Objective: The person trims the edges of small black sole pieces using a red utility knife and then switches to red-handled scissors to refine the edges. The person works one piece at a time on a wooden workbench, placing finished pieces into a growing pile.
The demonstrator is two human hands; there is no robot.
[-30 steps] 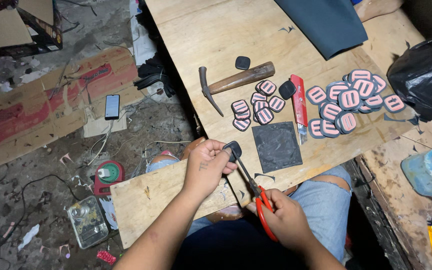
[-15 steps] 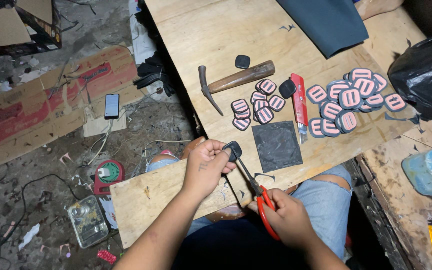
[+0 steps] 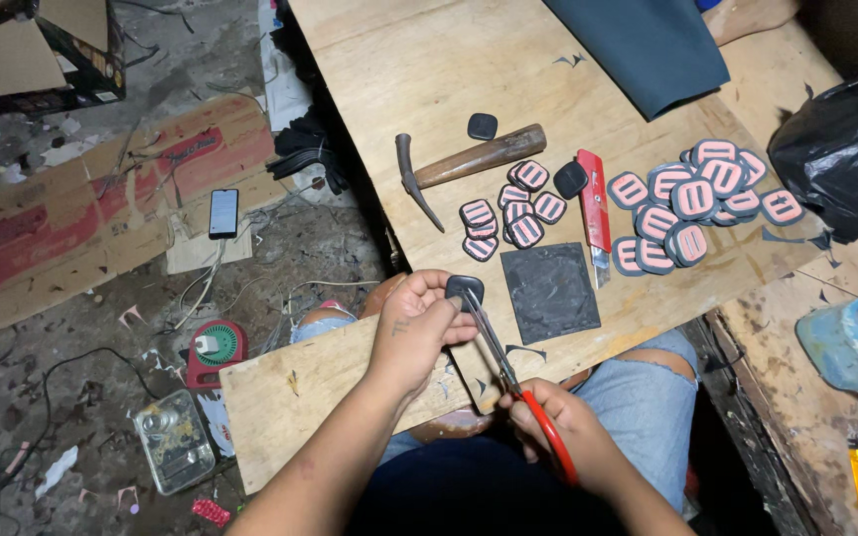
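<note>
Cutting setup: plywood board [image 3: 429, 89] fills the upper middle, a narrower wooden plank [image 3: 300, 397] lies across the person's lap below it
fabric: dark teal sheet [image 3: 638, 45] at the top edge of the board, well apart from the hands
bag: black plastic bag [image 3: 836, 149] at right, beside the pink pile
hammer: wooden-handled hammer [image 3: 469, 164] lies on the board, handle running up-right, claw head toward the left
rubber square: dark square sheet [image 3: 549, 292] flat on the board, just right of the held piece, with a rounded cut-out mark in it
pink pile: heap of pink-and-dark patches [image 3: 692, 203] right of the knife
striped pile: smaller cluster of pink-striped patches [image 3: 510, 213] between hammer and rubber square
knife: red utility knife [image 3: 594, 208] lies between the two piles, long axis near vertical, blade end toward the person
left hand: left hand [image 3: 414, 333] pinches a small dark patch [image 3: 465, 290] between thumb and fingers, at the near edge of the board
right hand: right hand [image 3: 563, 437] closed through the red handles of the scissors [image 3: 508, 372], over the lap
scissors axis: long axis runs diagonal, handles lower-right, tips pointing up-left at the small dark patch
blades: narrow, touching the patch's lower edge; cannot tell if fully closed
in the way: nothing between blades and patch; rubber square just beside
floor: phone [image 3: 222, 211] on cardboard at far left
</note>
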